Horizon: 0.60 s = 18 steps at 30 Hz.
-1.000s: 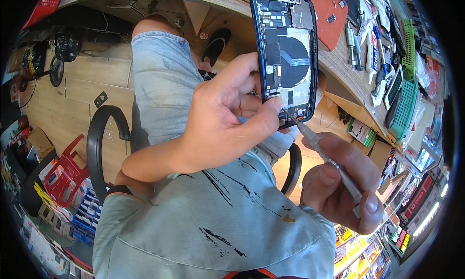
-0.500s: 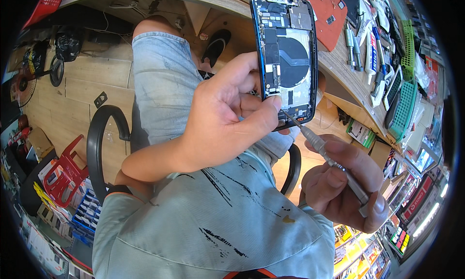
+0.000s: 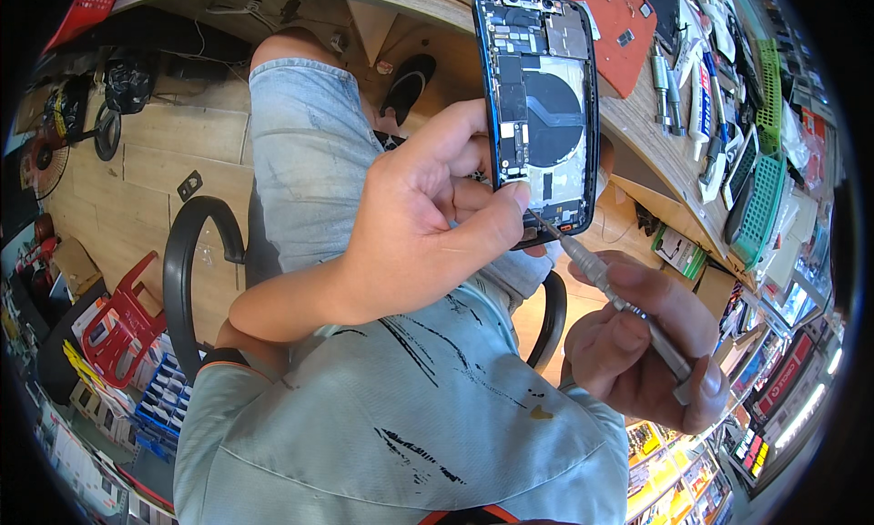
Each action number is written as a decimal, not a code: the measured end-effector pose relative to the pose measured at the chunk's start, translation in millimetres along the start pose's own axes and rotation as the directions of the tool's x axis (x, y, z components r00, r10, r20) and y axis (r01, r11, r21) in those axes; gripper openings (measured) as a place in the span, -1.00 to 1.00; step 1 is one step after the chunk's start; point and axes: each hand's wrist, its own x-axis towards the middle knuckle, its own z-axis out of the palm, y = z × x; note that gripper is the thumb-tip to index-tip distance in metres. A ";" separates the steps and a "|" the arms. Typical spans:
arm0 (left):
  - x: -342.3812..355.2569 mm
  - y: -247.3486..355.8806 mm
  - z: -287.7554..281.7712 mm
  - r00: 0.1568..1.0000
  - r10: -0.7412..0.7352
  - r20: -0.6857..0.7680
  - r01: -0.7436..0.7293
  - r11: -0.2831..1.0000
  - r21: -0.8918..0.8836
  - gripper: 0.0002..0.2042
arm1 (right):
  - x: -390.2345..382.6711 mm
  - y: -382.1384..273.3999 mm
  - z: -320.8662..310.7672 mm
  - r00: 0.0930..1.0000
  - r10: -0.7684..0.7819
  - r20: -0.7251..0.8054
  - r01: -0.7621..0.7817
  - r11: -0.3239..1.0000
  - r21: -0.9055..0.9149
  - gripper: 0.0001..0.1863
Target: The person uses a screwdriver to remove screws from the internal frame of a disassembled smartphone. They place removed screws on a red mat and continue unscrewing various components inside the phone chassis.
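An opened smartphone [image 3: 553,115] with a blue frame is held upright above my lap, its circuit board and a round dark pad bare to view. My left hand [image 3: 428,211] is closed on its left edge, the thumb pressing near the lower left corner and the other fingers partly hidden behind. In my right hand [image 3: 651,334] is a slim silver precision screwdriver [image 3: 596,272], gripped between thumb and fingers. Its thin tip meets the phone's lower edge beside my left thumb; the screw, if any, is too small to make out.
Beyond the phone stands a wooden workbench [image 3: 651,161] with an orange-red mat [image 3: 614,33]. Silver screwdrivers [image 3: 662,92], a white tube [image 3: 699,115] and a green basket [image 3: 757,206] lie on its right part. A black chair armrest [image 3: 187,279] curves at my left.
The phone and the screwdriver tip have shifted very slightly. Both hands keep their grip.
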 end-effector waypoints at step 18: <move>-0.9 -2.5 -1.5 1.000 -0.020 -0.014 0.019 0.999 -0.050 -0.53 | -5.2 -9.0 1.1 0.977 0.214 -0.023 -0.211 0.972 0.101 -0.15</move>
